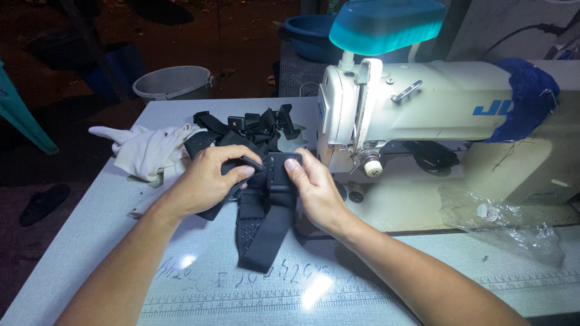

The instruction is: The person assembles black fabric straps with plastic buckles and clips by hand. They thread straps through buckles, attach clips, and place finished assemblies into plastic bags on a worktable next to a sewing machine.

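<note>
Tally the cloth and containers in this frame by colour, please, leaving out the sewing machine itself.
Black fabric, the strap piece held by left hand and right hand, plus the pile behind: 2
White cloth: 1
Blue cloth on the machine: 1
Grey bucket: 1
Blue basin: 1
Total: 6

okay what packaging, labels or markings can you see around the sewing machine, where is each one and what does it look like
Clear plastic bag: crumpled, on the table right of the machine, small white round item inside.
Blue lettering: on the white sewing machine arm, partly covered by blue cloth.
Ruler markings: along the table's near edge.
</note>
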